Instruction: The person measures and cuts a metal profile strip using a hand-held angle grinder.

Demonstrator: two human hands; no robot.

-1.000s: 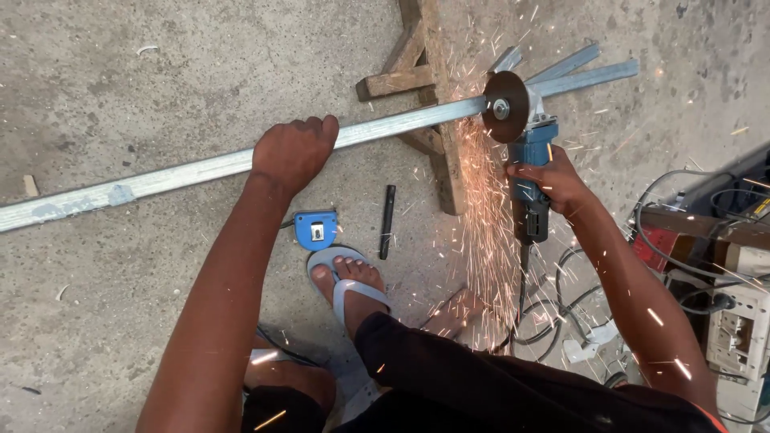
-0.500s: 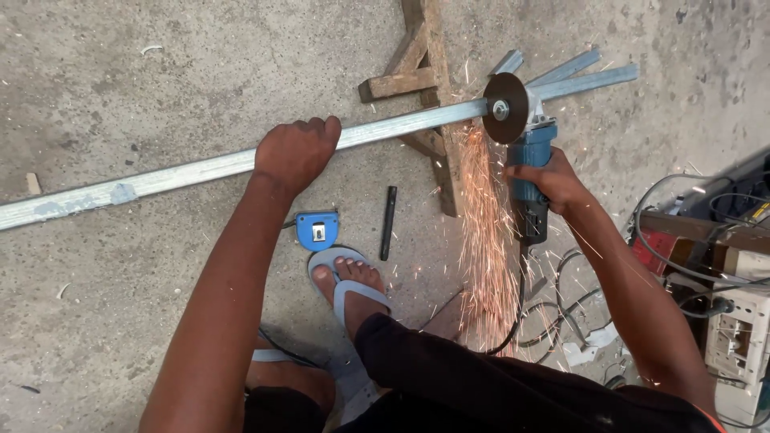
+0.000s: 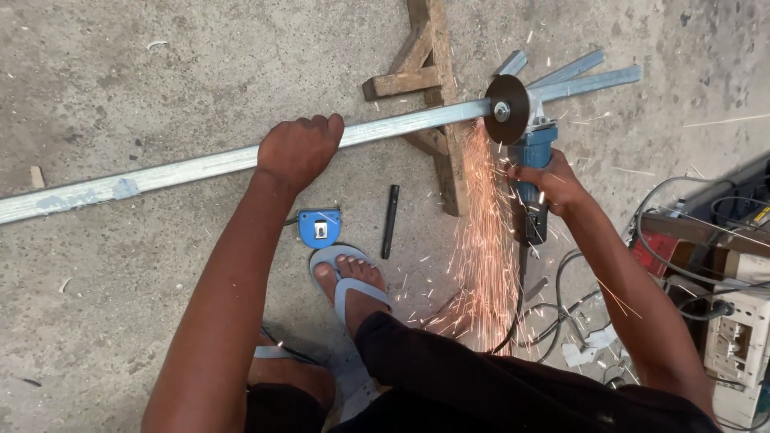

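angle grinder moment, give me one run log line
left hand pressing metal bar | right hand gripping angle grinder | disc on bar, sparks downward | bar on wooden stand

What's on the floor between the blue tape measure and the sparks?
In the head view, a short black rod lies on the concrete between the blue tape measure and the sparks.

Even, soft daylight, fairly bright, no hard glare; concrete floor (image 3: 160, 72) evenly lit, shadows faint and short under the metal bar (image 3: 200, 167). Spark stream (image 3: 489, 232) bright orange, streaked by motion. Cutting disc (image 3: 506, 99) slightly smeared from spin. Rest sharp; mild wide-angle stretch at edges; right corner with cables (image 3: 690, 216) darker
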